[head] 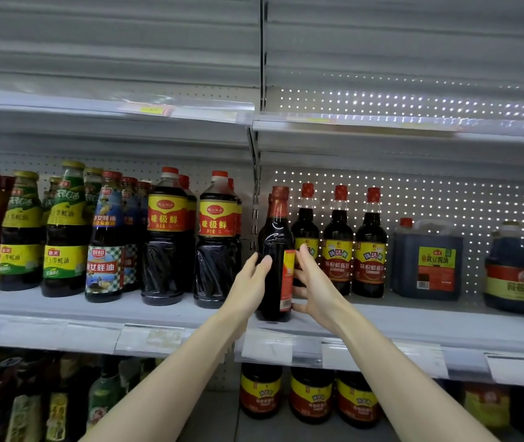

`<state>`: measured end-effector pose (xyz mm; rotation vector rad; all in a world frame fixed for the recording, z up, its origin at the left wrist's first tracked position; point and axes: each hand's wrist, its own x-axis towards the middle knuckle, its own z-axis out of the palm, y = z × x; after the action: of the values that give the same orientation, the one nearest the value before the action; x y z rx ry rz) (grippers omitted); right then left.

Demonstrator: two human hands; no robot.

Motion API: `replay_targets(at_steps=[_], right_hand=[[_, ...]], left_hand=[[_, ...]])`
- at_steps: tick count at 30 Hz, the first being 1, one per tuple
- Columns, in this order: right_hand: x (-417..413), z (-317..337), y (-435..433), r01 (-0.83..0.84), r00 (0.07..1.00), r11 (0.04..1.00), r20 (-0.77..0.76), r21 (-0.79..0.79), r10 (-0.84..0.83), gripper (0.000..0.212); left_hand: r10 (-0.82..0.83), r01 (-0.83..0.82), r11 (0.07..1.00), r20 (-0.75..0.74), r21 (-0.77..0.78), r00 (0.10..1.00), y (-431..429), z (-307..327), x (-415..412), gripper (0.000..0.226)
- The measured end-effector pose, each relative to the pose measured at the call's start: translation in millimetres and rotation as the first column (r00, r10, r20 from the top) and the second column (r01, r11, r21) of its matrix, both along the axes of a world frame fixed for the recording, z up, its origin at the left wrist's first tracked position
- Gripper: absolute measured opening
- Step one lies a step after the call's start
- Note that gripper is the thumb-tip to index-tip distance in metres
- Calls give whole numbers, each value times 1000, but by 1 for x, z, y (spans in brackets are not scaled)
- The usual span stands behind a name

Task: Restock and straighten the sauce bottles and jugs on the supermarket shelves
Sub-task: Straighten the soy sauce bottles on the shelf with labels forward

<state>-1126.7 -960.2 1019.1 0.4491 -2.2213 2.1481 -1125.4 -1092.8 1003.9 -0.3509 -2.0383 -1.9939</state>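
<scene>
Left hand (249, 282) and right hand (316, 282) clasp the upright dark bottle (276, 237), fingers (304, 256) curled round its sides.

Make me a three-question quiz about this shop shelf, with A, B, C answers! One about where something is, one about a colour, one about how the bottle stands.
1. Where is the square jug?
A) top shelf
B) right of the three small bottles
C) on the floor

2. What colour is the cap on the held bottle?
A) green
B) red
C) white

3. How does the held bottle stand?
A) upright
B) lying down
C) upside down

Answers: 1 B, it sits on the middle shelf past them; 2 B, the cap is red; 3 A, the left hand and right hand hold it cap-up.
</scene>
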Motion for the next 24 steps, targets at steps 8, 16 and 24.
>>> replay_targets(at_steps=[8, 16, 24], right_hand=[[4, 2, 0, 15, 1000, 1000, 14, -23, -15, 60], [7, -3, -9, 22, 1000, 1000, 11, -21, -21, 34], [16, -11, -7, -12, 999, 996, -46, -90, 7, 39]], left_hand=[[44, -46, 998, -45, -45, 998, 8, -6, 5, 60], [-12, 12, 1000, -3, 9, 1000, 7, -10, 4, 70], [-55, 55, 998, 31, 2, 998, -5, -5, -14, 51]])
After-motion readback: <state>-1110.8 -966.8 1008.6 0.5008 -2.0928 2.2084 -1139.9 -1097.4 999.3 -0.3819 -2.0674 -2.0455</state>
